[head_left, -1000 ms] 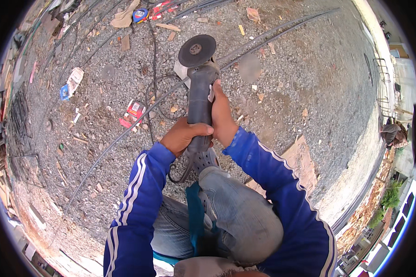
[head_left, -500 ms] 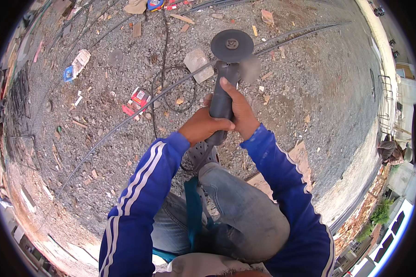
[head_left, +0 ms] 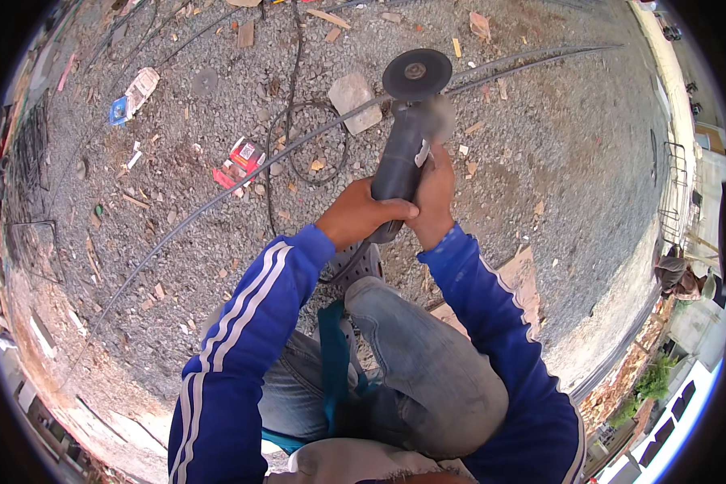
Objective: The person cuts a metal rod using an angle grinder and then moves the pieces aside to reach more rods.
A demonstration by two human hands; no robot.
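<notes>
Both of my hands are closed around the dark body of an angle grinder. My left hand wraps its rear end, with the thumb across the top. Along its right side, my right hand grips nearer the head. A black cutting disc at the far end faces up. The disc is close above a long steel bar that runs over the gravel; from here I cannot tell whether they touch. A pale stone block lies under the bar, left of the grinder head.
A black cable loops on the gravel left of the grinder. A red packet and a crumpled white-and-blue wrapper lie farther left. My bent knee is close below my hands. A flat board lies by my right forearm.
The grinder has tilted, its head shifting slightly right. My right thumb has come off the top of the body and now lies along its right side. Both hands keep their hold.
</notes>
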